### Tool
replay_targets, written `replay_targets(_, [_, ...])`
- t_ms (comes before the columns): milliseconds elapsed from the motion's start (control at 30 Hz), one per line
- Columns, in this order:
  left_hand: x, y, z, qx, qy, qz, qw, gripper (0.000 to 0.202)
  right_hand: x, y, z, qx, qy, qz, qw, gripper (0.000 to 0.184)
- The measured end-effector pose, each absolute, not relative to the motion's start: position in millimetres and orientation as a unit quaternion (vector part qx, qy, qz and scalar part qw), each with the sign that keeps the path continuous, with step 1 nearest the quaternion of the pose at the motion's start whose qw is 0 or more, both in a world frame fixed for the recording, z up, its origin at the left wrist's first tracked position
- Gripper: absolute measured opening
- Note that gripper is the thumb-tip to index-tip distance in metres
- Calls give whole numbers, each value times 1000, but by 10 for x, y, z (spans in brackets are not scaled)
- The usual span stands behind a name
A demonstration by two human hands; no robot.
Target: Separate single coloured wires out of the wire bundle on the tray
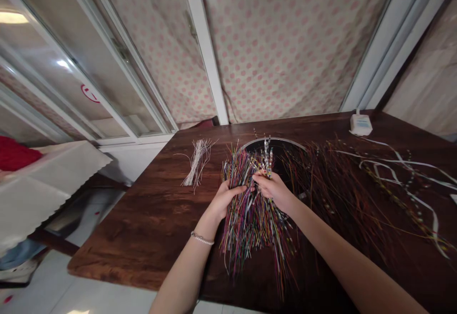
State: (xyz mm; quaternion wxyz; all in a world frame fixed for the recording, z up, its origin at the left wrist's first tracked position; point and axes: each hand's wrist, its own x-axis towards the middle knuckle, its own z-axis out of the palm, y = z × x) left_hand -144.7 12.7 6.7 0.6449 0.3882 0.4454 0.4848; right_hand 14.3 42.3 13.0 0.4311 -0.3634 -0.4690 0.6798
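A dense bundle of thin multicoloured strands point(252, 219) hangs from both my hands over the wooden tabletop point(143, 214). My left hand point(224, 199) grips its left side, with a beaded bracelet point(202, 238) on that wrist. My right hand point(273, 190) closes on the bundle's upper part, just below several beaded strands point(267, 154) that stick upward. Behind the bundle, a round dark opening with a metal rim point(273, 141) is set into the table. A small bunch of white wires point(197, 162) lies left of my hands.
Loose brown strands point(342, 200) and white ribbons point(403, 173) spread across the table's right side. A white plug adapter point(361, 124) sits at the far edge. A polka-dot curtain point(285, 43) and glass door point(71, 76) stand behind the table.
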Motion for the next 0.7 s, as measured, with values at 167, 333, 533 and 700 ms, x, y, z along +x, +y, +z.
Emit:
replay_targets(167, [-1443,122,84,380,448,473,657,35,170,465,167,-304,-407,711,486,19])
replay_targets(333, [-1429,115,93,354,460,479,659,30,209,532,181,-270,-315,745,522,12])
replay_targets(533, [-1438,120,102,321,466,489,664,30,310,584,224,-252,-263,772,521,15])
replay_targets(700, [-1444,142,104,277,426,508,695,27,719,723,333,-181,-279,767,549,28])
